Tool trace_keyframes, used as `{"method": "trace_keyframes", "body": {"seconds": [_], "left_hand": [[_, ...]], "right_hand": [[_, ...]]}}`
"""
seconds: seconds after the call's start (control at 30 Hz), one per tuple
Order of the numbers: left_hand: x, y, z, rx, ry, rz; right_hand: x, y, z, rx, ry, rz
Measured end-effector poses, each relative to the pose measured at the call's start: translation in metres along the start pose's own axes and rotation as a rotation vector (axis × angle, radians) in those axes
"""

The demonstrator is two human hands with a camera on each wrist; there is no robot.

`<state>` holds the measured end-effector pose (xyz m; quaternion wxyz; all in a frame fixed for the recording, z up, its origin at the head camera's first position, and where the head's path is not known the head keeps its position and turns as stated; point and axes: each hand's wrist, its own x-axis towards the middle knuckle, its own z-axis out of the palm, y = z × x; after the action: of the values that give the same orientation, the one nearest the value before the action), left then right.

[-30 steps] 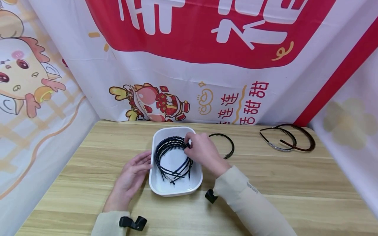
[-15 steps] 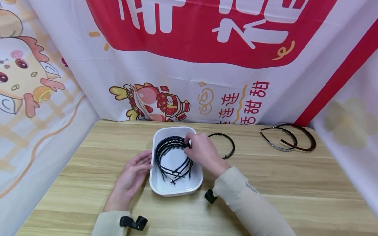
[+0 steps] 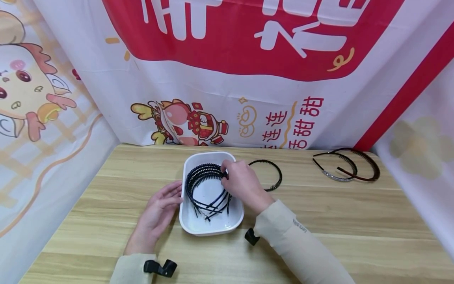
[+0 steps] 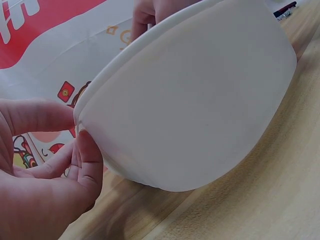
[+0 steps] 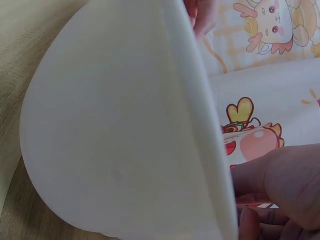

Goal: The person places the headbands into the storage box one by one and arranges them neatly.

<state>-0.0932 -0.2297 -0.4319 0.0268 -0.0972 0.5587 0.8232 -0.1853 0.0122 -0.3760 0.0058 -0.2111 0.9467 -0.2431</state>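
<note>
A white plastic box stands on the table with several black toothed headbands nested inside. Their ends cross over each other near the box's front. My left hand touches the box's left side with its fingertips, fingers fairly straight. In the left wrist view, the left hand's thumb and fingers meet the outer wall near the rim. My right hand reaches over the right rim and pinches the black headbands at their right side. The box wall hides the right fingertips in the right wrist view.
One black headband lies just right of the box, partly behind my right hand. Farther right, a headband with a glittery section and a brown headband overlap on the wooden table. Printed cloth hangs behind.
Almost nothing differs. The right forearm has shifted very slightly left; both hands keep their places at the box and the headbands.
</note>
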Motion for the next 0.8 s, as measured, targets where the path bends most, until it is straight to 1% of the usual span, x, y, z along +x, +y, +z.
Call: {"method": "trace_keyframes", "body": {"seconds": [0.2, 0.47, 0.67, 0.8], "left_hand": [[-0.0003, 0.0000, 0.0001, -0.006, 0.003, 0.001], [-0.0002, -0.0003, -0.0001, -0.010, -0.002, 0.006], [0.0000, -0.0005, -0.0006, -0.011, -0.004, 0.007], [0.0005, -0.0009, -0.0008, -0.010, -0.008, 0.005]], "right_hand": [[-0.0009, 0.0003, 0.0005, 0.004, 0.012, -0.001], [-0.0014, 0.0004, -0.0001, 0.042, 0.002, 0.016], [-0.0028, 0.0010, -0.0006, 0.071, 0.015, 0.005], [-0.0041, 0.0029, -0.0002, 0.086, 0.038, -0.003]]}}
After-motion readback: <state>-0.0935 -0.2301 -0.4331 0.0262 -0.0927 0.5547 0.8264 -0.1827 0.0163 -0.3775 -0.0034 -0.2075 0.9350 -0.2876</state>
